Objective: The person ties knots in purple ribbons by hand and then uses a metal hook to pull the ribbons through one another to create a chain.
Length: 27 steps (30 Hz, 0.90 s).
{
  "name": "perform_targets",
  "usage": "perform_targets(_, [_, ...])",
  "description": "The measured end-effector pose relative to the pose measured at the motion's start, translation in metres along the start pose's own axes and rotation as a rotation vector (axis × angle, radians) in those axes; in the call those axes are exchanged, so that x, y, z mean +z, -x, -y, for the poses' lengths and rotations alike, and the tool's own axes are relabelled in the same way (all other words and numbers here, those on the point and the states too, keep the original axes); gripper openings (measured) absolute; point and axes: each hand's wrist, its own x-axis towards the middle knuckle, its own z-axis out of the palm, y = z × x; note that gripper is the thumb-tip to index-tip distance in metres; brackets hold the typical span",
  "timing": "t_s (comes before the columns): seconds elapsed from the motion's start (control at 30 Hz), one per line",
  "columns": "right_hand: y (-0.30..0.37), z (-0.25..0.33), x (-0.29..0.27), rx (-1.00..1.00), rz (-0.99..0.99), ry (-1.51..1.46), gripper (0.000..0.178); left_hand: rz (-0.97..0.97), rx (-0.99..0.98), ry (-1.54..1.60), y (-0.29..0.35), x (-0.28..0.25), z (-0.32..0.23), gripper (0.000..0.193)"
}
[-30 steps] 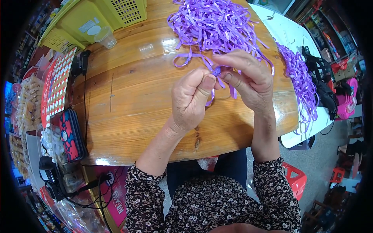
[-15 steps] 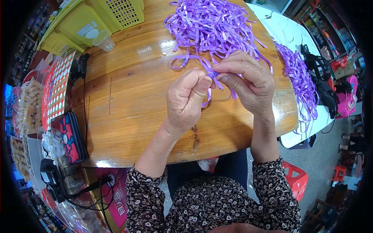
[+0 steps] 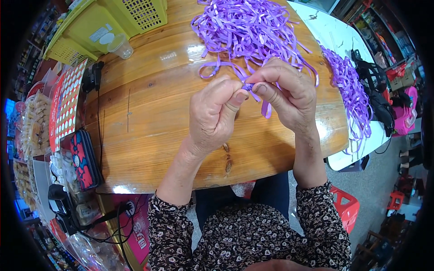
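Between my two hands is a narrow purple ribbon (image 3: 266,109), bunched into a small knot where my fingertips meet. My left hand (image 3: 214,108) is closed, pinching the ribbon between thumb and curled forefinger. My right hand (image 3: 289,95) pinches it just beside the knot. Loose ends hang below my right fingers, and a loop lies on the table to the left. Just beyond my hands a large tangled pile of purple ribbons (image 3: 248,29) rests on the wooden table (image 3: 153,108). The fingertips hide part of the knot.
At the far left stand a yellow-green basket (image 3: 104,27) and a clear plastic cup (image 3: 121,46). A patterned zip wallet (image 3: 86,160) lies at the left edge. More purple ribbons (image 3: 350,92) hang over a white table (image 3: 337,165) on the right, near a red stool (image 3: 346,210).
My left hand has shifted slightly left and the knot has drawn smaller between my fingertips. The ribbon end that hung beneath my left thumb is no longer visible.
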Motion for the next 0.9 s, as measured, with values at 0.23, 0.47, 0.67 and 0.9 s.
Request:
perform_targets(0.23, [0.001, -0.001, 0.003, 0.053, 0.019, 0.063, 0.007, 0.013, 0.017, -0.073, -0.004, -0.002, -0.002, 0.009])
perform_targets(0.47, [0.003, -0.005, 0.01, 0.003, -0.002, 0.148, 0.012, 0.041, 0.005, -0.125, -0.005, -0.008, -0.002, 0.008])
perform_targets(0.67, [0.006, -0.004, 0.014, 0.088, -0.006, 0.135, 0.019, 0.048, 0.02, -0.168, -0.004, -0.007, -0.001, 0.007])
perform_targets(0.9, [0.009, -0.011, 0.011, 0.22, 0.043, -0.023, 0.023, 0.156, 0.026, -0.188, -0.001, -0.002, 0.004, 0.007])
